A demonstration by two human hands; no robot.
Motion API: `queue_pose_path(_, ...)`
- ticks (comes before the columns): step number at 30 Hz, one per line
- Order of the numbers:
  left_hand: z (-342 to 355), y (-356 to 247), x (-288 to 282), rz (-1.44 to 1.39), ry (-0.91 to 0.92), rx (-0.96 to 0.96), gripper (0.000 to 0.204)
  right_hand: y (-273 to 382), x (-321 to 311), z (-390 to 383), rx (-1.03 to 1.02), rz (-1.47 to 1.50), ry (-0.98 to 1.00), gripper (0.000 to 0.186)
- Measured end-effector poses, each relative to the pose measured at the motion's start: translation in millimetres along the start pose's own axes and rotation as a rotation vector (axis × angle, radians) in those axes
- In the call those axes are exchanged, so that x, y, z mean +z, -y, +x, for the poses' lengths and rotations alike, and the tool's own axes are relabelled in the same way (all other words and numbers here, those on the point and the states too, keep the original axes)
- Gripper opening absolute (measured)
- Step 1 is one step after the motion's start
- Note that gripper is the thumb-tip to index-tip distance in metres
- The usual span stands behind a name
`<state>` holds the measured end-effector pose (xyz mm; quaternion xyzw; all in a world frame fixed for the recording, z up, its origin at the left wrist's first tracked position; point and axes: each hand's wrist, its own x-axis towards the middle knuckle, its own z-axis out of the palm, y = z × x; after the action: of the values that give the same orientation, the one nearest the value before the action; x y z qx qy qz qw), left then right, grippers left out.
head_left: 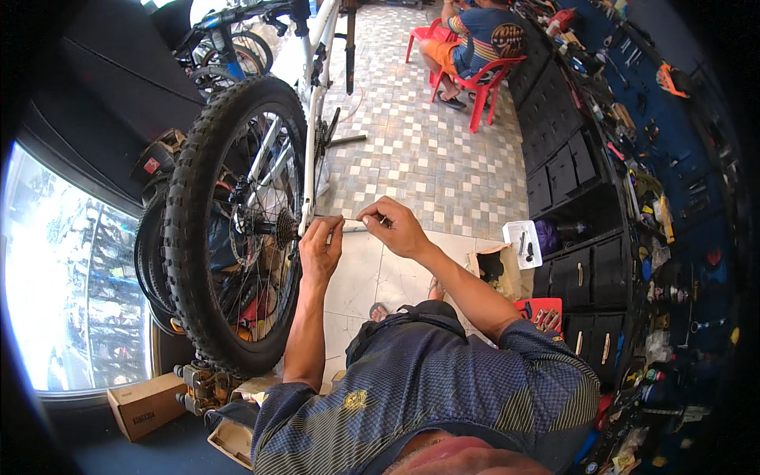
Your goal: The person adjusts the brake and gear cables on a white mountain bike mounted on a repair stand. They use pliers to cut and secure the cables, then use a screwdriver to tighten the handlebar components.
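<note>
A thin, pale, straight piece (pixel 353 221) spans the gap between my hands; its kind is too small to make out. My left hand (pixel 320 249) is closed in a pinch at its left end, close beside the bicycle's rear cassette (pixel 286 228) and the white frame (pixel 309 178). At the other end, my right hand (pixel 397 229) pinches with thumb and fingertips. The knobbly black rear tyre (pixel 188 237) stands upright to the left of my left forearm. A crank arm with a pedal (pixel 347 140) juts out beyond my hands.
Another person (pixel 484 39) sits on a red chair (pixel 495 75) at the far right. Black drawers (pixel 564 174) line the right side. Near them are a white tray (pixel 522 241), an open cardboard box (pixel 499 269) and a red tool bin (pixel 542 310). A carton (pixel 146 405) lies lower left.
</note>
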<state>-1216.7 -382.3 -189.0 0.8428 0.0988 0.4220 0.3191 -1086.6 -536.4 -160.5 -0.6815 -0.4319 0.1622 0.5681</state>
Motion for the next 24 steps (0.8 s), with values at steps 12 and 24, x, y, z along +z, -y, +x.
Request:
queue_pose_path(12, -0.8, -6.8, -5.3, 0.088, -0.294, -0.045, 0.012, -8.2, 11.6, -6.4, 0.156, 0.195, 0.035, 0.02)
queue_pose_path(24, 6.8, -3.6, -0.9, 0.192, -0.234, 0.076, 0.018, -1.0, 2.7, -9.4, 0.149, 0.168, -0.003, 0.019)
